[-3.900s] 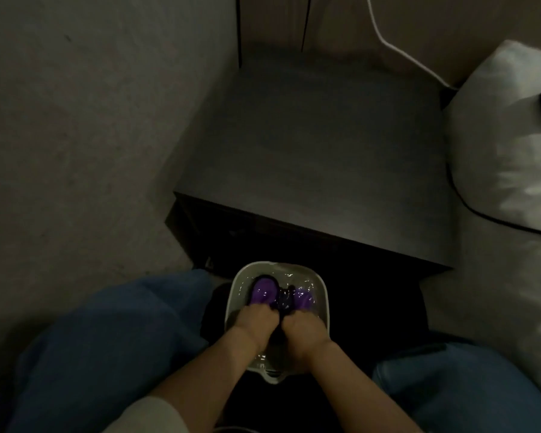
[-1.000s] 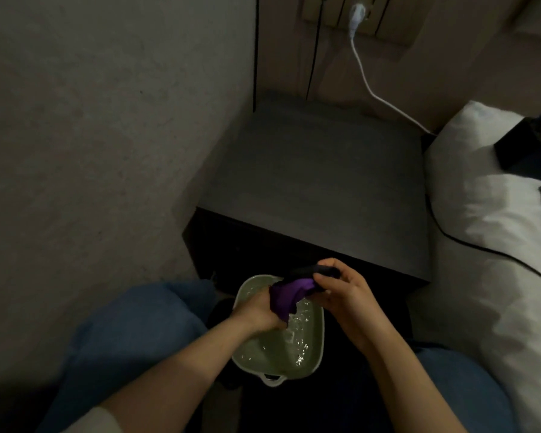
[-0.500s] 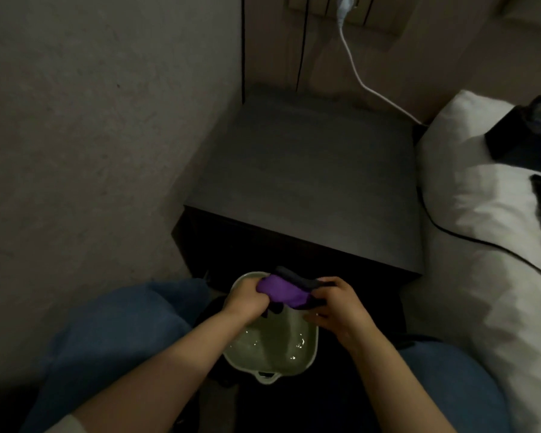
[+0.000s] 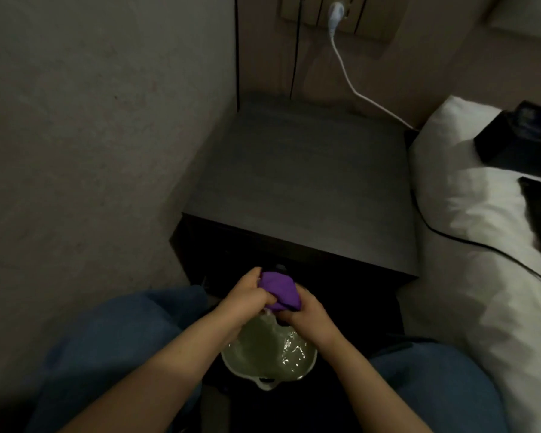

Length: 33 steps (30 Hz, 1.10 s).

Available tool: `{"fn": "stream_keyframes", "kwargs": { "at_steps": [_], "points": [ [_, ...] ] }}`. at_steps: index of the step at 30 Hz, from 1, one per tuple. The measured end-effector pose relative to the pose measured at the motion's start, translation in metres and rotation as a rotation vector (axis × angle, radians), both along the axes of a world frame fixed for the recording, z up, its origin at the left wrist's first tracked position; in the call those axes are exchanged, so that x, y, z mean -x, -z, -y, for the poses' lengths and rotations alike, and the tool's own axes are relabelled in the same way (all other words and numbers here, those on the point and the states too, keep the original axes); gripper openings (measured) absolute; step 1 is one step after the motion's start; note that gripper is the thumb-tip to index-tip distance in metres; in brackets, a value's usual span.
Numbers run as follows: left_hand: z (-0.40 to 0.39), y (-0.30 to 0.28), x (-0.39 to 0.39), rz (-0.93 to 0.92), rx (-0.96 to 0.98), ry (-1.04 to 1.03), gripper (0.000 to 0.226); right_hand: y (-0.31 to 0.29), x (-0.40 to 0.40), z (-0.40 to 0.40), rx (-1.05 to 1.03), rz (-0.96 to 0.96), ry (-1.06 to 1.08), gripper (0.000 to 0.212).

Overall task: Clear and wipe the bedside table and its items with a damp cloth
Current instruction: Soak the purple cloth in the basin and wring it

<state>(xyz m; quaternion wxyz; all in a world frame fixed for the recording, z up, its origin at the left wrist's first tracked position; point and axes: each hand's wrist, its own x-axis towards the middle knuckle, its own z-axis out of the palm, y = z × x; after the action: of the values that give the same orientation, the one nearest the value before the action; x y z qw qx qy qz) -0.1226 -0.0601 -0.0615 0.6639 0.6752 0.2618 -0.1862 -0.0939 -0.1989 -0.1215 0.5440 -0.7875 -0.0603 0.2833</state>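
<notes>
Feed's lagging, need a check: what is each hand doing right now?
Left hand: closed, gripping the purple cloth over the basin.
Right hand: closed, gripping the same cloth's other end.

Dim room; grey wall [image 4: 91, 135] left, white pillow [image 4: 469, 207] right.

Two bare hands, left [image 4: 250, 295] and right [image 4: 308, 317], are showing; one bunched purple cloth [image 4: 278, 290]; one pale round water basin [image 4: 272, 354]; one dark wooden bedside table [image 4: 303, 189]; one white pillow [image 4: 469, 195]; one white cable [image 4: 353, 89] is hanging; two dark flat objects [image 4: 519, 142] are lying at the pillow's far edge.
</notes>
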Motion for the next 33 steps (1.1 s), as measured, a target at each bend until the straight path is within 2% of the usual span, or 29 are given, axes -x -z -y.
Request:
{"fn": "stream_keyframes", "kwargs": {
  "at_steps": [4,6,7,9,12,15,17,19,22,25,27,30,33],
  "points": [
    [-0.010,-0.002,-0.001,-0.162,0.071,-0.099,0.028,-0.006,-0.002,0.002,0.071,0.069,0.087,0.039],
    [-0.011,-0.001,-0.001,-0.246,0.180,-0.127,0.026,-0.007,-0.005,0.007,0.156,0.115,0.108,0.044],
    [-0.012,0.000,-0.001,-0.275,0.227,-0.124,0.033,-0.007,-0.007,0.008,0.169,0.113,0.113,0.048],
    [-0.011,0.004,0.000,-0.315,0.257,-0.110,0.040,-0.009,-0.007,0.007,0.090,0.050,0.133,0.051],
    [-0.011,0.007,0.001,-0.351,0.319,-0.125,0.034,-0.015,-0.003,0.000,-0.102,-0.114,0.183,0.046],
    [-0.012,0.010,-0.001,-0.325,0.437,-0.172,0.033,-0.017,-0.006,-0.001,-0.211,-0.233,0.230,0.047],
    [-0.011,0.012,-0.002,-0.298,0.427,-0.163,0.033,-0.018,-0.007,-0.001,-0.252,-0.276,0.269,0.050],
    [-0.008,0.014,-0.002,-0.274,0.372,-0.132,0.034,-0.019,-0.009,0.000,-0.201,-0.246,0.262,0.054],
    [-0.005,0.016,-0.003,-0.247,0.283,-0.147,0.038,-0.018,-0.008,0.006,-0.004,-0.081,0.068,0.067],
    [-0.006,0.017,-0.005,-0.198,0.188,-0.209,0.046,-0.017,-0.001,0.011,0.278,0.195,-0.294,0.100],
    [-0.007,0.013,-0.007,-0.170,0.155,-0.231,0.053,-0.019,0.003,0.010,0.440,0.328,-0.479,0.108],
    [-0.011,0.006,-0.007,-0.161,0.142,-0.163,0.055,-0.025,-0.005,0.007,0.628,0.598,-0.538,0.090],
    [-0.018,-0.003,-0.008,-0.149,0.151,0.001,0.038,-0.042,-0.021,0.006,0.677,0.822,-0.612,0.057]
  ]
}}
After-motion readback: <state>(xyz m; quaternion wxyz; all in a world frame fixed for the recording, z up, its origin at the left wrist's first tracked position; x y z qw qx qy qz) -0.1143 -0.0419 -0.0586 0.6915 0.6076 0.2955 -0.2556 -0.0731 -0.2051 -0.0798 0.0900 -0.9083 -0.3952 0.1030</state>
